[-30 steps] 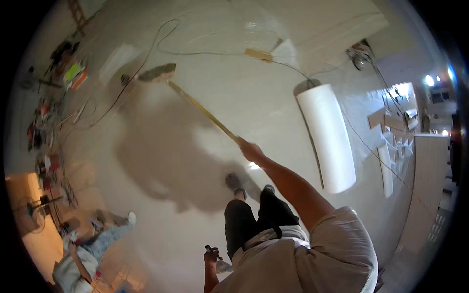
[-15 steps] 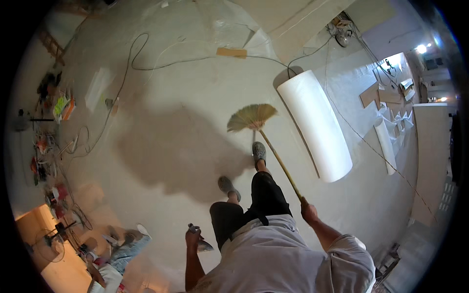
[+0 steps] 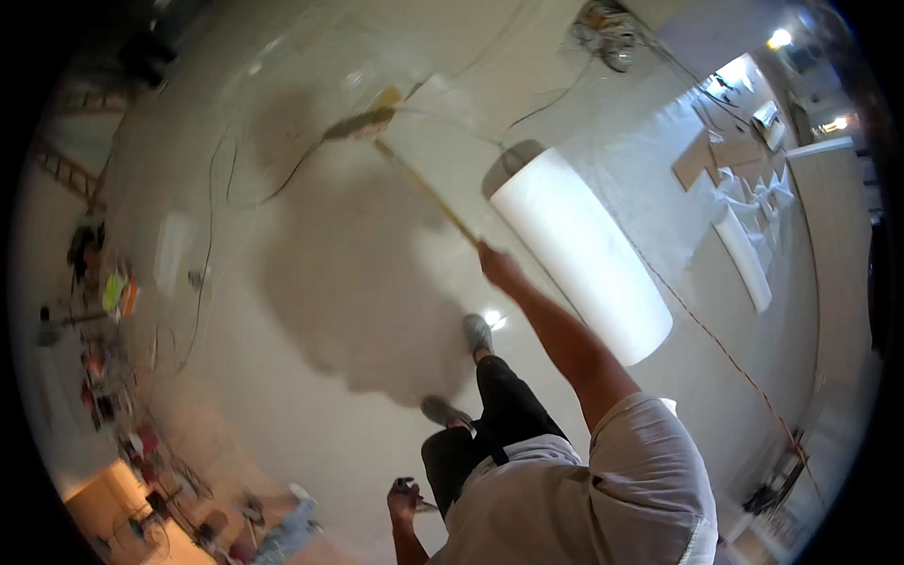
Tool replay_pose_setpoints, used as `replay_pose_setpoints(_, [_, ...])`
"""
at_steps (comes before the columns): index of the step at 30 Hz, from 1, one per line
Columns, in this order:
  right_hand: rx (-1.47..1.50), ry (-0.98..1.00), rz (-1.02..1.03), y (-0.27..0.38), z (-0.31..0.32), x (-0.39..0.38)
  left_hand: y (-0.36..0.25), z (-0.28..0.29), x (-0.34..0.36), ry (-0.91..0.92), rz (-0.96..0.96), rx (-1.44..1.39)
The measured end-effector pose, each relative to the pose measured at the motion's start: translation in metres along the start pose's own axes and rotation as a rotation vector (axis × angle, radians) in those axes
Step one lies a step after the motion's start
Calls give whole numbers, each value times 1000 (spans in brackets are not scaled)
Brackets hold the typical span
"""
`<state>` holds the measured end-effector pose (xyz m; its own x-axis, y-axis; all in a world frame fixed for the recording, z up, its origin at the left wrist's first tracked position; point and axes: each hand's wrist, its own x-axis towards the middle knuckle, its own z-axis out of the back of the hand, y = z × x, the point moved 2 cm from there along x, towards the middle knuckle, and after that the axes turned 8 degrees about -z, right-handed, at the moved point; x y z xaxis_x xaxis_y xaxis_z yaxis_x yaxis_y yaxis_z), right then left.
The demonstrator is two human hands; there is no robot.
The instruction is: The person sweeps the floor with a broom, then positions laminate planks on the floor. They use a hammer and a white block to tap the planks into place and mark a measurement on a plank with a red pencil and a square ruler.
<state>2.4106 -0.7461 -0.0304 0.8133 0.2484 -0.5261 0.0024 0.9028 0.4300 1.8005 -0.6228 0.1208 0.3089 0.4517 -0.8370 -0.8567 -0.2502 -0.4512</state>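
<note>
My right hand (image 3: pixel 496 264) grips the handle of a long straw broom (image 3: pixel 426 195), its arm stretched forward. The fanned bristle head is smeared by motion. It lies over the floor beside a dark cable (image 3: pixel 299 169), and I cannot tell whether they touch. A tan strip that looks like cardboard (image 3: pixel 388 98) shows just beyond the bristles. Low by my left leg, my left hand (image 3: pixel 403 504) is closed round a small trowel (image 3: pixel 426 507). Its dark handle end shows above the fist, and the grey blade is mostly hidden.
A big white roll (image 3: pixel 584 254) lies on the floor to my right. Beyond it are cardboard pieces (image 3: pixel 695 160), a thinner white roll (image 3: pixel 742 259) and an orange cord (image 3: pixel 725 353). Tools and clutter (image 3: pixel 99 377) line the left side. Another person's legs (image 3: pixel 287 532) show at lower left.
My right arm has reached forward and left, carrying the broom head from near my feet to the cable and tan strip. The view has shifted. My left hand still holds the trowel.
</note>
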Motion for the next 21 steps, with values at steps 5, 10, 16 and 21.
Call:
replay_pose_setpoints(5, [-2, 135, -161, -155, 9, -220, 15, -14, 31, 88, -52, 129])
replay_pose_setpoints(10, [-105, 331, -493, -283, 11, -452, -19, -23, 33, 93, -144, 267])
replay_pose_setpoints(16, [-66, 293, -539, -341, -90, -446, -41, -29, 42, 99, -376, 440])
replay_pose_setpoints(21, [33, 90, -448, -297, -97, -354, -48, -73, 54, 209, -658, 296])
